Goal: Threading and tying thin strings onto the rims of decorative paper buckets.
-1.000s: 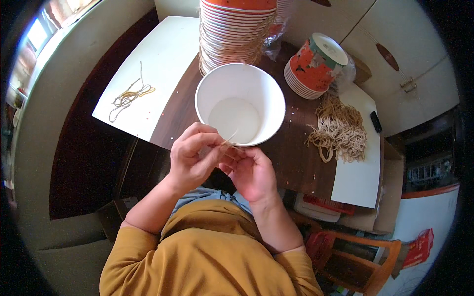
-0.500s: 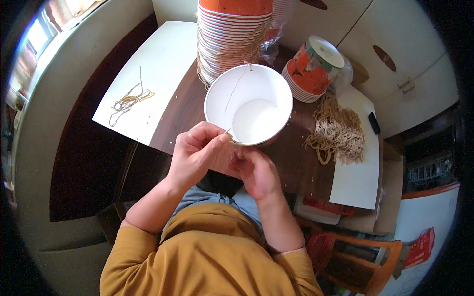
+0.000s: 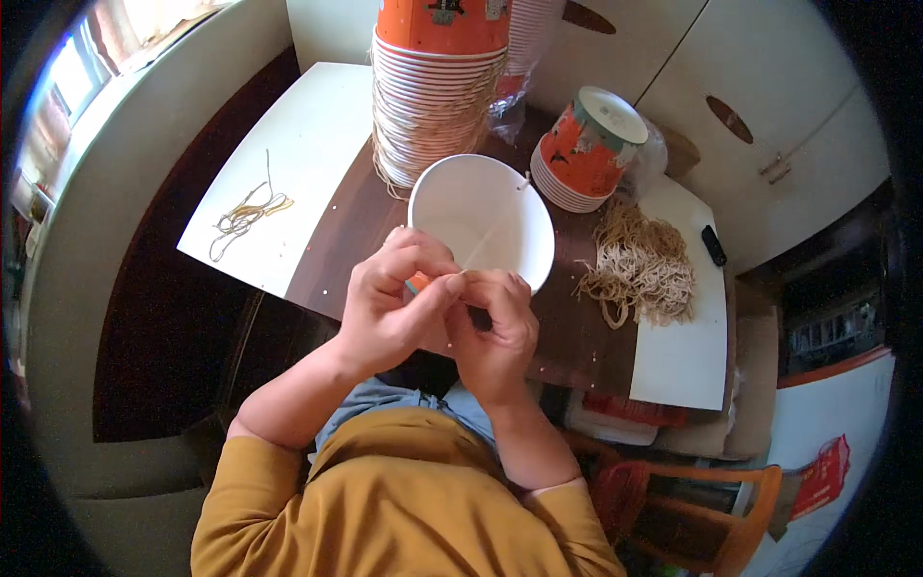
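Home, seemingly (cupboards (image 3: 769, 87), wooden chair (image 3: 716, 472))

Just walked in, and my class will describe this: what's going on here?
A person's left hand and right hand meet in a pinch over the near side of a white-lined bucket; what they pinch is unclear. A stack of nested buckets stands behind it, and beige string lies heaped to the right.

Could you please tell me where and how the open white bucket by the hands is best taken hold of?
Probably by the rim of the white bucket, coming from the right, thumb inside and fingers outside: its wide mouth faces up and that edge looks bare, while the left hand and right hand crowd the near side.
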Demonstrator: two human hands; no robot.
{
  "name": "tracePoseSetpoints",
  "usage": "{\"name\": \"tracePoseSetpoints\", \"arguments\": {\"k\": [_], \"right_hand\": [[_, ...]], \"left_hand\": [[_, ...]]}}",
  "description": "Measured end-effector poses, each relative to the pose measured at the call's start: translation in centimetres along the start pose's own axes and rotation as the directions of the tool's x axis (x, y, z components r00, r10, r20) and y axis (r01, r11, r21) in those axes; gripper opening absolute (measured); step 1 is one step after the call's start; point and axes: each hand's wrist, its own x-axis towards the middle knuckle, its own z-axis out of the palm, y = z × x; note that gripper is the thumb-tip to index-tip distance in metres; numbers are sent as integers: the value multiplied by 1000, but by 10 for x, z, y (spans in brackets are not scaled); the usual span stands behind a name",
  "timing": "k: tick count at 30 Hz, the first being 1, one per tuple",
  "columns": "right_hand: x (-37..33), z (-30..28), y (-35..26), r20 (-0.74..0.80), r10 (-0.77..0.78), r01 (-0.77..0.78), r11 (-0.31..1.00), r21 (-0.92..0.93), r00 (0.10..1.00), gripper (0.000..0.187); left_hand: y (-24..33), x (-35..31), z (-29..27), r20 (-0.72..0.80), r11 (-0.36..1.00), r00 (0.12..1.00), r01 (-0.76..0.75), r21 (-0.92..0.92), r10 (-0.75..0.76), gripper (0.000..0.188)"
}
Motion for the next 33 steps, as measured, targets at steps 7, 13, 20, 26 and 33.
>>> {"name": "tracePoseSetpoints", "arguments": {"k": [7,13,20,26,33], "right_hand": [[4,-5,-9,71,-90,102,976,-191,993,13],[5,1,-9,101,-130,161,886,-435,986,16],[-2,6,4,104,-146,176,902,-395,984,20],[43,-53,30,-154,-182,91,879,-468,971,55],[79,-65,126,479,527,-574,817,-58,702,32]], "left_hand": [[-2,7,-12,110,574,967,225,-787,-228,11],[-7,6,-13,152,341,944,252,-905,-294,14],[-21,3,-17,160,196,911,248,-949,-380,18],[-28,16,-42,316,178,929,350,-920,-194,18],[-53,21,-58,463,509,885,420,-751,-47,22]]}}
